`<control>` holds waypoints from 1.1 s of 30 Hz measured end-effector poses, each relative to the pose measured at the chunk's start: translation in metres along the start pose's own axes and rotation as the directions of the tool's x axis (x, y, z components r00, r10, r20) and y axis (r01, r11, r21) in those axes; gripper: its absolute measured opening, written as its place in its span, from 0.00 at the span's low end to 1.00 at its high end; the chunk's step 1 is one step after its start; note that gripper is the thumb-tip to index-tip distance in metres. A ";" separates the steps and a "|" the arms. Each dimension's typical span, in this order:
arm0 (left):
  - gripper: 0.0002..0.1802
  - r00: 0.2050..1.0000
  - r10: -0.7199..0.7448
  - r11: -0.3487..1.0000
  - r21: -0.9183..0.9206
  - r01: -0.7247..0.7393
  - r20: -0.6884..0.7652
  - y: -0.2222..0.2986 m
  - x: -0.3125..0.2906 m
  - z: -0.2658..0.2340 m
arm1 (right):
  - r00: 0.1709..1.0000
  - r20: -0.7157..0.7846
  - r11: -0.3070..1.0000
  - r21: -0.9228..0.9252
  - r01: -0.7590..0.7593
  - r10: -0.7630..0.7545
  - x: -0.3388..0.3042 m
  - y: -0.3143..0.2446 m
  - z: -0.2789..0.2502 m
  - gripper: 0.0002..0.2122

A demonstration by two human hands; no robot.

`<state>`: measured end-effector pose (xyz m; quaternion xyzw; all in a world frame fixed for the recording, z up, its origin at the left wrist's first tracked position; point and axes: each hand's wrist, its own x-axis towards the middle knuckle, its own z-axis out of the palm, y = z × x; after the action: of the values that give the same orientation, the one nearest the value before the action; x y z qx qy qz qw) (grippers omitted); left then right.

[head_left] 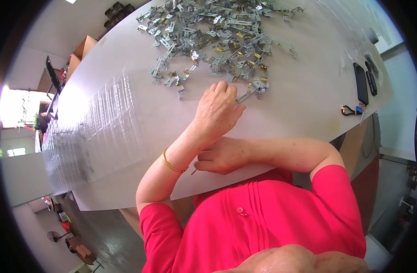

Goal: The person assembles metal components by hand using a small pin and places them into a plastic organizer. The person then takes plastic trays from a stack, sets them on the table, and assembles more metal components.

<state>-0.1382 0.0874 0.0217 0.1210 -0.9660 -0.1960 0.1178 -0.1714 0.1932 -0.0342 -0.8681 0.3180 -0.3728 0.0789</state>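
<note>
Clear plastic trays (104, 123) line the white table (308, 100) at left; the left hand (217, 111), fingers loosely curled, touches the silver-and-brass metal bracket pile (217, 36) (its near edge), while the right hand (219, 157) pinches a thin pin (194, 171).

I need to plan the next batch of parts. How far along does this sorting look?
Done: clear plastic trays lie in rows at the left, contents unclear. In hand: left hand reaches the pile's near edge; right hand pinches a small pin. Left: a big heap of metal brackets.
</note>
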 end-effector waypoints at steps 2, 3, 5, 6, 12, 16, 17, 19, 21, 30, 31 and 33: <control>0.19 1.000 0.010 1.000 0.018 -0.010 0.018 -0.003 0.006 0.010 | 1.000 -0.030 1.000 0.001 -0.005 0.005 0.000 0.000 0.002 0.05; 0.19 1.000 0.017 1.000 0.022 -0.018 0.023 -0.004 0.008 0.013 | 0.999 -0.048 1.000 0.008 -0.004 0.005 0.001 0.000 0.003 0.04; 0.18 0.999 0.033 0.998 0.047 -0.035 0.032 -0.003 0.012 0.016 | 0.996 -0.086 1.000 0.005 0.014 -0.013 0.002 0.001 0.006 0.04; 0.18 0.999 0.036 0.998 0.051 -0.037 0.033 -0.001 0.015 0.017 | 0.993 -0.116 1.000 0.004 0.031 -0.031 0.003 0.002 0.006 0.04; 0.10 0.998 0.051 0.999 0.018 -0.050 -0.043 0.000 0.027 0.029 | 0.991 -0.136 0.998 0.062 0.019 -0.010 0.006 0.000 0.002 0.03; 0.06 0.997 0.060 0.997 -0.051 -0.062 -0.038 -0.001 0.027 0.027 | 0.995 -0.097 0.998 0.065 -0.004 0.010 0.004 0.001 0.004 0.03; 0.06 0.998 0.053 0.996 -0.074 -0.055 -0.038 0.000 0.025 0.024 | 0.995 -0.098 0.995 0.097 0.001 0.008 0.005 0.001 0.004 0.03; 0.06 0.997 0.044 0.994 -0.094 -0.050 -0.063 0.003 0.022 0.018 | 0.995 -0.100 0.991 0.131 0.006 0.007 0.004 0.001 0.004 0.04; 0.06 0.995 0.029 0.993 -0.112 -0.039 -0.091 0.008 0.023 0.010 | 0.998 -0.002 0.993 0.106 -0.055 0.056 0.002 0.001 0.005 0.05; 0.07 0.944 -0.170 0.089 -0.949 0.301 0.283 0.011 0.024 -0.010 | 0.999 0.000 0.996 0.079 -0.037 0.038 0.003 0.002 0.003 0.06; 0.07 0.921 -0.204 0.102 -0.928 0.358 0.333 0.009 0.026 -0.013 | 0.999 0.000 0.996 0.081 -0.036 0.036 0.003 0.002 0.002 0.06; 0.07 0.894 -0.239 0.113 -0.903 0.414 0.380 0.007 0.026 -0.015 | 0.997 0.056 0.998 0.033 -0.052 0.050 0.003 0.001 -0.002 0.04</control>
<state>-0.1600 0.0809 0.0423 0.2146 -0.5759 -0.7871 0.0532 -0.1711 0.1906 -0.0312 -0.8682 0.3314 -0.3521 0.1118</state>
